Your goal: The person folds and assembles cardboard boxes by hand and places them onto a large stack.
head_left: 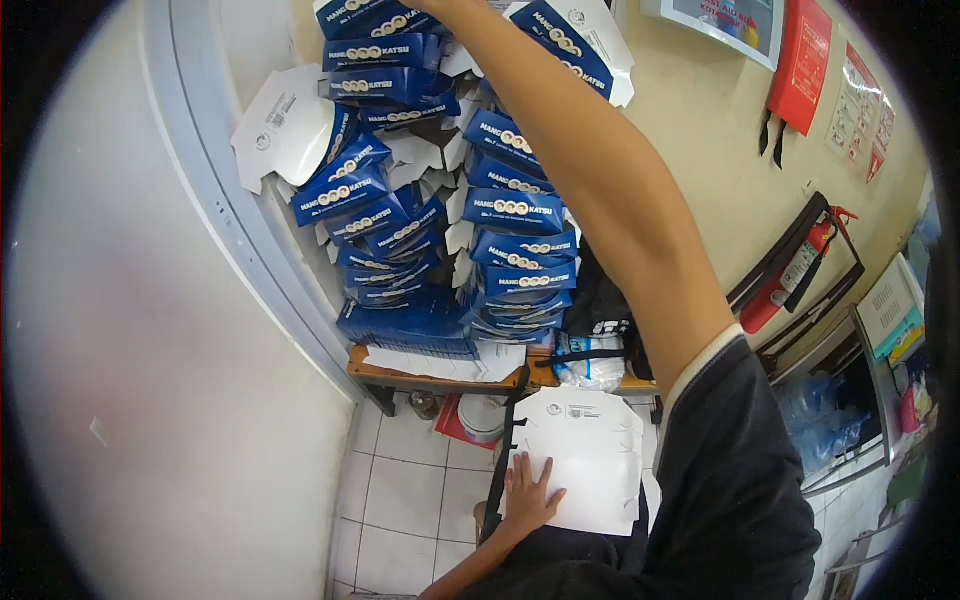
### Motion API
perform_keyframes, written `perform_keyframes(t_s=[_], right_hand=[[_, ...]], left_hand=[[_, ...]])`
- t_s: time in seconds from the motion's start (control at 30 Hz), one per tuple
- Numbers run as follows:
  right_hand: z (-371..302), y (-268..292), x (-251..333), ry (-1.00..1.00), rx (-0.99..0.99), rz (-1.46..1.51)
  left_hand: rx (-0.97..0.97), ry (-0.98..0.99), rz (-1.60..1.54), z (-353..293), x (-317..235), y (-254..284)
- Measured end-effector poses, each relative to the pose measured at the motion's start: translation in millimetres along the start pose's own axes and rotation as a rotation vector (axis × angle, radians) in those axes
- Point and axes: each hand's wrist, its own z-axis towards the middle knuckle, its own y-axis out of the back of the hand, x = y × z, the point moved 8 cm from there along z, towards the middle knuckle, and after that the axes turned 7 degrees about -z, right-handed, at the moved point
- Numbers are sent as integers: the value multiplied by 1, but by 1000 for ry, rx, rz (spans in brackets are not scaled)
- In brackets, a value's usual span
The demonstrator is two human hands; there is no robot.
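My left hand (531,494) lies flat with fingers spread on a white unfolded cardboard sheet (585,455). The sheet has cut notches along its sides and small print near its far edge, and it rests across my lap. My right arm stretches far up over the tall stacks. Only a bit of my right hand (432,4) shows at the top edge, beside the top of the left stack; its fingers are out of the picture. Folded blue-and-white cardboard boxes form a left stack (345,190) and a right stack (515,210), both leaning unevenly.
The stacks stand on a wooden bench (375,372), with a plastic-wrapped white bundle (592,365) at its right. Beneath it are a white round tub (482,415) and a glass jar (424,404). A fire extinguisher (795,275) hangs on the right wall; a pale door panel (150,330) fills the left.
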Motion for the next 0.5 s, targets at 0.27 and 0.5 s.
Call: perform_keyframes(t_s=[0.27,0.5], right_hand=[[-267,235,19,326,-53,449],[-713,379,-179,-701,543,-530]], left_hand=[[-197,494,-129,16,58,33],[-115,363,-388,23,59,12]])
